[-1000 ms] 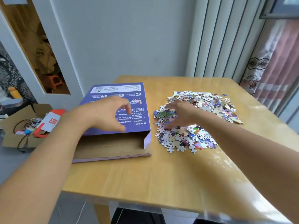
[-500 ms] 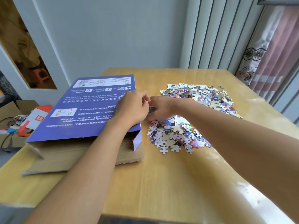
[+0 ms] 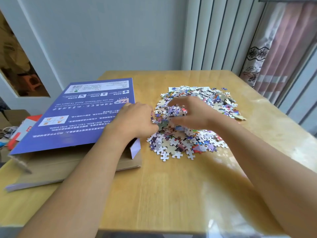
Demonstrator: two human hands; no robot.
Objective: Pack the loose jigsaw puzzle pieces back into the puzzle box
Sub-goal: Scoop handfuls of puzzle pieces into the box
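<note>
Nearest, bare wooden table point(image 3: 171, 194), crossed by two forearms reaching away. Next, near fringe of the loose puzzle pieces point(image 3: 180, 145), flat on the wood just right of the puzzle box point(image 3: 77, 117), purple lid tilted over the brown tray, gap showing along the near edge. Then both hands together at the left side of the heap: left hand point(image 3: 135, 121) curled at the box's right edge, apparently pinching a greyish piece at the fingertips; right hand point(image 3: 192, 115) cupped and blurred over the pile, fingers curved round a small clump, though whether truly gripped, cannot tell. A second ago, left hand resting on the lid and right alone in the pile; now both gathering, camera dipped closer. Probably a two-handed scoop forming; nothing seen inside the box yet, task barely begun. Farther off, rest of the heap, then grey wall, pleated panels, pink curtain point(image 3: 283, 57)
</note>
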